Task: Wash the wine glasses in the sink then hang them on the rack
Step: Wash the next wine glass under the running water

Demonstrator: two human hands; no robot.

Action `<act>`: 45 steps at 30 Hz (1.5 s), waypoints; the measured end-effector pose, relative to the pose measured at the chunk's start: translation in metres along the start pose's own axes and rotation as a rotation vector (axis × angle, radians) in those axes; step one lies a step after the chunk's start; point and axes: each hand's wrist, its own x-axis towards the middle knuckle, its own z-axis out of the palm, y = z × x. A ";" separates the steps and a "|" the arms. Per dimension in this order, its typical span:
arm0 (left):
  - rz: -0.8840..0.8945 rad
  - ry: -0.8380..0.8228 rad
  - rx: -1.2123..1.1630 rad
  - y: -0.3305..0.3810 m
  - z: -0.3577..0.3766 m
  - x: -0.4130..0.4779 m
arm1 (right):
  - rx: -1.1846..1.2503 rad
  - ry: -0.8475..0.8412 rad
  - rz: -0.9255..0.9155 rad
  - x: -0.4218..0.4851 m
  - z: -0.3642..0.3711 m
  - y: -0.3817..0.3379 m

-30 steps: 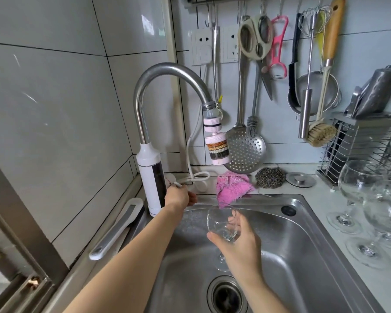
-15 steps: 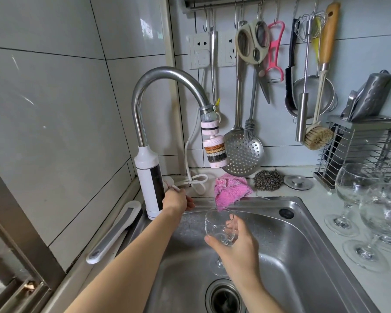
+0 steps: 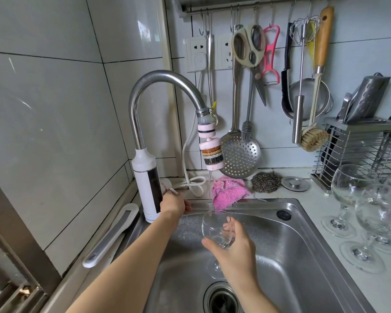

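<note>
Water (image 3: 210,188) now streams into wine glass (image 3: 213,227) | my right fingers (image 3: 231,225) clamp its bowl | left fingers (image 3: 185,207) grip tap lever (image 3: 167,185)

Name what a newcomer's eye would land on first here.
The curved faucet pouring a thin stream into the wine glass, which the right hand holds over the sink at centre. The left hand holds the tap lever at the faucet's base. On the counter to the right stand more clear glasses, upright.
</note>
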 end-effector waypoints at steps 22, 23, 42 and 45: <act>0.071 -0.378 -0.014 -0.021 0.000 -0.106 | -0.077 -0.034 -0.054 0.003 0.000 -0.002; 0.106 -0.340 0.031 -0.025 0.004 -0.111 | -0.087 -0.038 -0.053 0.003 0.000 -0.002; 0.115 -0.223 -0.225 -0.044 0.033 -0.098 | -0.043 0.174 0.502 0.034 -0.040 0.021; 0.118 -0.257 -0.290 -0.042 0.038 -0.101 | -0.272 0.047 0.257 0.029 -0.034 0.018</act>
